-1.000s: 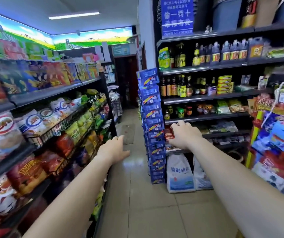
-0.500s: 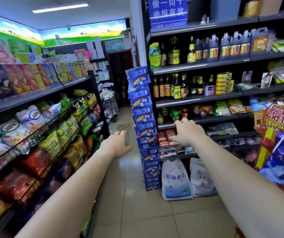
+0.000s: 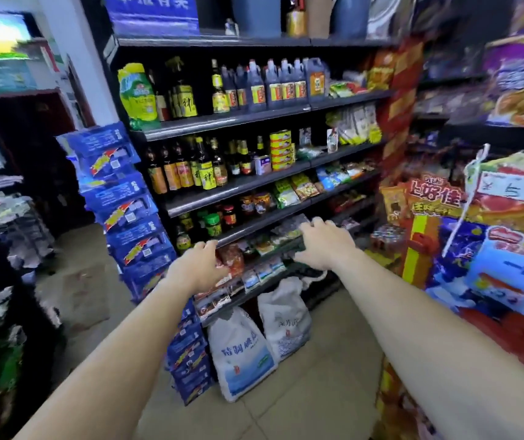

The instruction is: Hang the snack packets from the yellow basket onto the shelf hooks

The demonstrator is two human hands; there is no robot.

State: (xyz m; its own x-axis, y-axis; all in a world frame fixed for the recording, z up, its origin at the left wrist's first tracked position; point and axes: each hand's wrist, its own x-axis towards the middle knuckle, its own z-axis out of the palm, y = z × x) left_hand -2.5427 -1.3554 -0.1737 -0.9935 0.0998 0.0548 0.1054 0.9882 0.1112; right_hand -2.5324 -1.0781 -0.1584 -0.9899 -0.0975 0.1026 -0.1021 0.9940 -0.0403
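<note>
Small snack packets [image 3: 298, 189] in yellow, green and red lie in rows on the far dark shelf [image 3: 238, 185]; red and orange ones crowd the right, blurred.

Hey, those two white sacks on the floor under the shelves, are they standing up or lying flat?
Standing up: the blue-printed sack and the plainer sack beside it both sit on their bases, tops tilted toward the shelving.

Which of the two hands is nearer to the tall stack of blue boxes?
Left. The left hand is just to the right of the blue boxes, in front of red packets. The right hand is farther right, before the shelves.
</note>
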